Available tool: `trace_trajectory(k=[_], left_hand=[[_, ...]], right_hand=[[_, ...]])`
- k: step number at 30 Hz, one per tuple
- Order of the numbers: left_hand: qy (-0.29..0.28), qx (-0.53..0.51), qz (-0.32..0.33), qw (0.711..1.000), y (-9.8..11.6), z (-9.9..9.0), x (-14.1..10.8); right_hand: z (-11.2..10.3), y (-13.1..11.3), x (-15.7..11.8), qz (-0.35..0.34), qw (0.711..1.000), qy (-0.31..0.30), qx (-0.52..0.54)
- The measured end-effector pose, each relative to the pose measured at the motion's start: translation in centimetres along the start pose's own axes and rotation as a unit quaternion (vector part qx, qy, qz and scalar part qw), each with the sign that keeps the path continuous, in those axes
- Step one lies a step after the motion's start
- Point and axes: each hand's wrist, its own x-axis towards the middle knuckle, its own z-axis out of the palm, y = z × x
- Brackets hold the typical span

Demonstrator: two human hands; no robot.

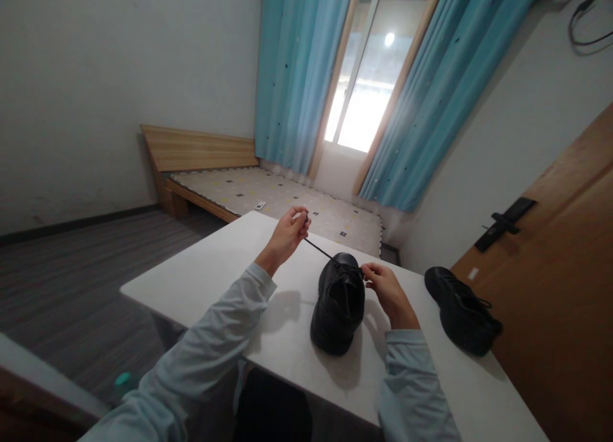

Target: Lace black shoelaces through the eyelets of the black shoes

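A black shoe (339, 308) stands upright on the white table in front of me, its heel towards me and its toe pointing away. My left hand (290, 231) is raised to the left of the shoe, fingers closed on a black shoelace (320, 248) that runs taut down to the shoe's front. Close against the right side of the lacing, my right hand (385, 287) has its thumb and fingertips pinched together. It seems to grip the lace there, though the fingers partly cover it. The second black shoe (462, 311) rests on the table to the right.
The white table (201, 279) extends left and right of the shoe. Beyond its far edge is a bed (287, 196) with a small white object (260, 205) on it. A wooden door (550, 289) stands close on the right. A green-capped item (123, 381) is at lower left.
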Motion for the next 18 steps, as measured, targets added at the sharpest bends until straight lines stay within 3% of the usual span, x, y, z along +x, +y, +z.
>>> trace_trajectory(k=[5,12,18], left_hand=[[-0.008,0.19,0.064,0.98,-0.4,-0.7,0.2],[-0.127,0.441,0.026,0.888,-1.4,-0.3,-0.6],[-0.202,0.528,0.045,0.824,-2.3,0.0,-1.0]], right_hand=[[0.0,-0.4,0.0,-0.014,0.998,0.02,-0.055],[0.8,-1.1,-0.1,-0.158,0.974,0.051,-0.156],[1.6,-1.3,-0.3,-0.181,0.966,0.025,-0.18]])
